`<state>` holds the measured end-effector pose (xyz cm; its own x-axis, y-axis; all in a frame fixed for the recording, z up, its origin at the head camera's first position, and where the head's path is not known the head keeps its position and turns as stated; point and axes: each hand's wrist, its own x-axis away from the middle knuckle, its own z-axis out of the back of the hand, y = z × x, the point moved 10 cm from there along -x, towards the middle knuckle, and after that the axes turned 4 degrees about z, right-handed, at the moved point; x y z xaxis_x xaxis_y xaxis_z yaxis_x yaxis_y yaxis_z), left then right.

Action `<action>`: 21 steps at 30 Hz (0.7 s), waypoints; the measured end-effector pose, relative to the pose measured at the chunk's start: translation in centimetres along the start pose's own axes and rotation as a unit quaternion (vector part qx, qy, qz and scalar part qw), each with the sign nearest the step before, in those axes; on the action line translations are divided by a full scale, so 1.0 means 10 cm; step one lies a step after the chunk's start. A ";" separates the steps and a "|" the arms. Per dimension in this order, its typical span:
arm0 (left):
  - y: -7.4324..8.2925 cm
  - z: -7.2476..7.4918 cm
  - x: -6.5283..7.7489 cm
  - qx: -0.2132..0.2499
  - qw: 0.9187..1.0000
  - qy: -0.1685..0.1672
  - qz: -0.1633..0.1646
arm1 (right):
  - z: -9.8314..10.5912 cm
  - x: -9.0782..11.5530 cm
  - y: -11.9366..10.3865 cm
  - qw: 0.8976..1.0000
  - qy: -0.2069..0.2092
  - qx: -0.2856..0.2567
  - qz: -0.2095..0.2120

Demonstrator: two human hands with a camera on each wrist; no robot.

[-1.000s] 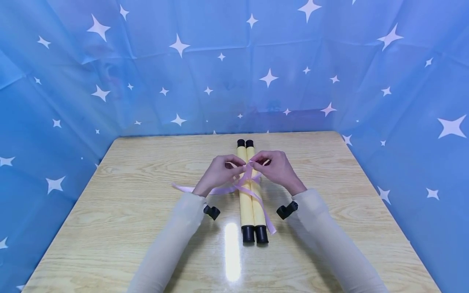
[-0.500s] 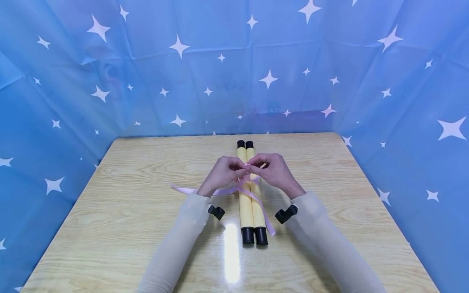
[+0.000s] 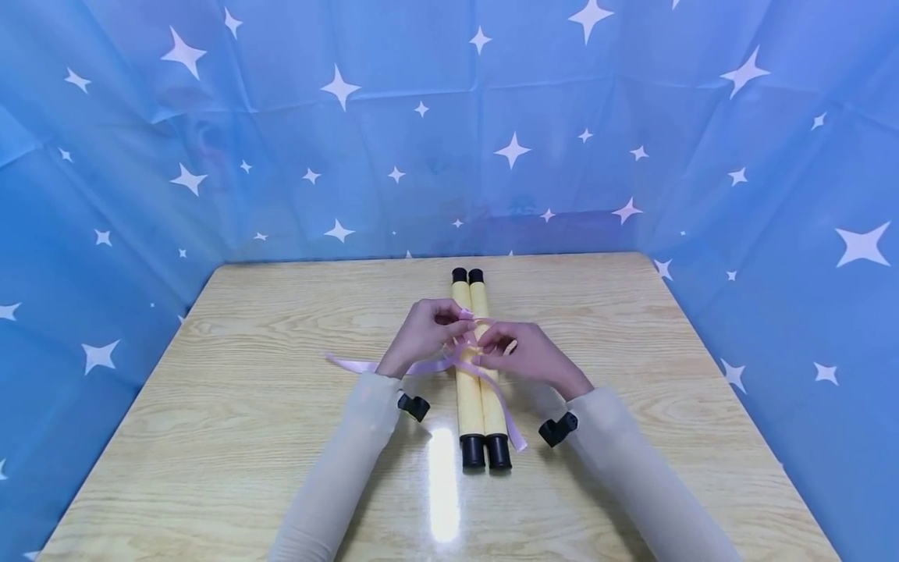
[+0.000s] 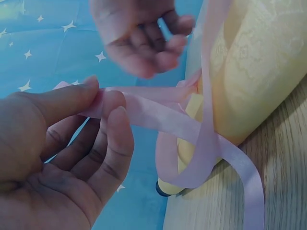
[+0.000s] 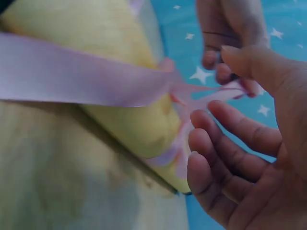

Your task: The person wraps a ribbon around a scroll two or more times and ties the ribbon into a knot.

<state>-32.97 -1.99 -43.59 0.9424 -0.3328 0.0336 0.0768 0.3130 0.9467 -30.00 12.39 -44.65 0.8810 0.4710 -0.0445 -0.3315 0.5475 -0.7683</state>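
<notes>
Two pale yellow scrolls (image 3: 472, 402) with black end caps lie side by side on the table. A pink ribbon (image 4: 163, 117) crosses over them, with loose tails to the left and toward the near right end. My left hand (image 3: 424, 334) pinches a folded piece of the ribbon between thumb and forefinger, above the scrolls. Over the right scroll is my right hand (image 3: 528, 353), its fingers loosely bent. In the right wrist view, a gap shows between the thumb and fingers of the right hand (image 5: 254, 148), and nothing is held there.
The scrolls rest on a light wood-grain table (image 3: 246, 437). A blue cloth with white stars (image 3: 449, 117) hangs behind it and along both sides. Each wrist carries a small black camera, such as the one at the right sleeve (image 3: 618, 437).
Half a second ago both hands met at the ribbon above the scrolls. My right hand has since come off it and moved nearer and slightly right; the left keeps its pinch.
</notes>
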 end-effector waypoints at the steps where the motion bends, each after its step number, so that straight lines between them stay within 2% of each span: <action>1: 0.00 0.00 0.00 0.001 1.000 0.001 -0.001 | -0.04 0.01 0.01 1.000 -0.008 0.007 0.005; 7: 0.00 0.03 0.00 0.002 1.000 0.004 -0.005 | -0.17 0.09 -0.06 0.997 -0.031 0.045 0.047; 11: 0.01 0.05 -0.01 0.006 1.000 0.005 -0.011 | -0.18 0.11 -0.11 0.995 -0.030 0.062 0.076; 21: -0.03 0.05 -0.03 0.006 1.000 0.004 -0.008 | 0.03 0.21 -0.03 0.995 -0.012 0.071 0.070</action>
<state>-33.40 -2.46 -43.70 0.9438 -0.3303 0.0159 0.0878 0.2965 0.9510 -28.17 13.44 -44.32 0.8150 0.5650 -0.1286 -0.4967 0.5669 -0.6573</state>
